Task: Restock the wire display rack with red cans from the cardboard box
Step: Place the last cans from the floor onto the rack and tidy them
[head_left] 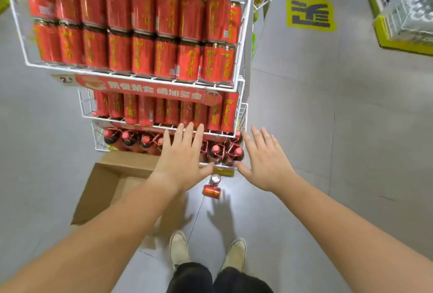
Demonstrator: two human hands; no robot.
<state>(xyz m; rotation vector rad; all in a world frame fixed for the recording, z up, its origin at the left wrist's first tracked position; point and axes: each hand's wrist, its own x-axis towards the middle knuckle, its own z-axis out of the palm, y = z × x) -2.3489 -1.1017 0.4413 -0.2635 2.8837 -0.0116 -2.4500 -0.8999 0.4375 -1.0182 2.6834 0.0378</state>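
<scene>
The white wire display rack (pixel 243 35) rises in front of me, its upper shelf packed with two stacked rows of red cans (pixel 140 32) and the middle shelf holding another row of cans (pixel 164 110). Both my hands hover flat, palms down, in front of the lower shelves. My left hand (pixel 182 154) and my right hand (pixel 264 159) are empty with fingers spread. On the floor between them stand two loose red cans (pixel 212 190), one lying on its side. The cardboard box (pixel 105 189) sits open at lower left, partly behind my left forearm.
The bottom shelf holds dark bottles with red caps (pixel 218 152). My two shoes (pixel 206 250) stand on grey floor tiles just behind the loose cans. A yellow floor sticker (pixel 309 0) and a yellow-edged shelf unit (pixel 403 23) lie to the right.
</scene>
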